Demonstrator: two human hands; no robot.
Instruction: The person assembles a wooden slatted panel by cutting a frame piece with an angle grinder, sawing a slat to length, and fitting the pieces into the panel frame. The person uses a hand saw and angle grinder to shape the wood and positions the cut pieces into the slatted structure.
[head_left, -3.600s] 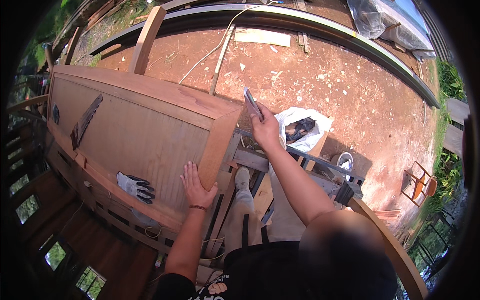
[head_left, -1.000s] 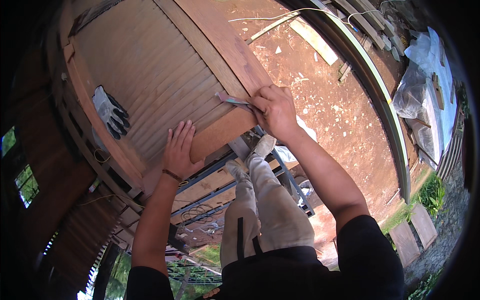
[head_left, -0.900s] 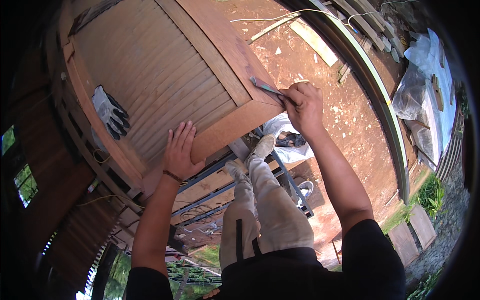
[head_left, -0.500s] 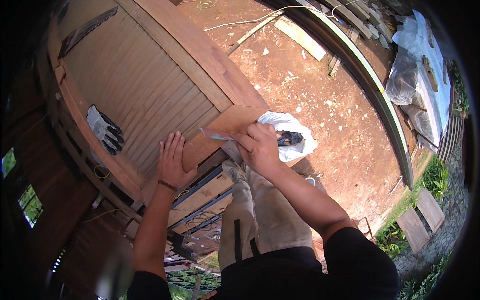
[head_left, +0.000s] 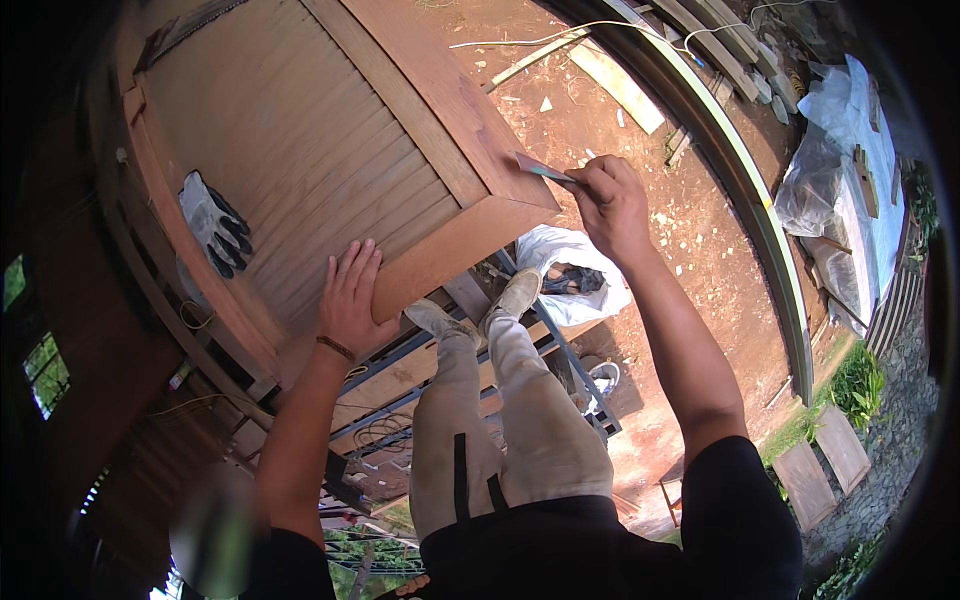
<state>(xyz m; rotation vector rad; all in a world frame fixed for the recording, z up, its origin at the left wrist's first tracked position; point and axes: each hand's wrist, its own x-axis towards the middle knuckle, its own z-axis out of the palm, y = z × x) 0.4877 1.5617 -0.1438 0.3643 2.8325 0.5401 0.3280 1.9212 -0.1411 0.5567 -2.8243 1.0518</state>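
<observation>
My left hand (head_left: 350, 297) lies flat over the near edge of a wooden panel (head_left: 290, 130), its fingers stretched out and holding nothing. My right hand (head_left: 613, 205) is closed around what looks like a putty knife (head_left: 545, 170), its thin blade catching brown and teal tones. The blade points left, over the panel's right frame board (head_left: 440, 80) near the corner. How the fingers wrap the handle is partly hidden, and whether the blade touches the wood I cannot tell. The near frame board (head_left: 460, 248) runs between my two hands.
A grey and black work glove (head_left: 215, 225) rests at the panel's left side, and a saw (head_left: 190, 28) at its far left. Beyond the near corner a white sack (head_left: 565, 250) stands open. My shoes (head_left: 518, 291) are on a support below. Planks (head_left: 615, 85) lie on the reddish ground.
My right hand has moved right and away from me with the putty knife, from the near frame board to the far side of the corner. My left hand stays on the near edge.
</observation>
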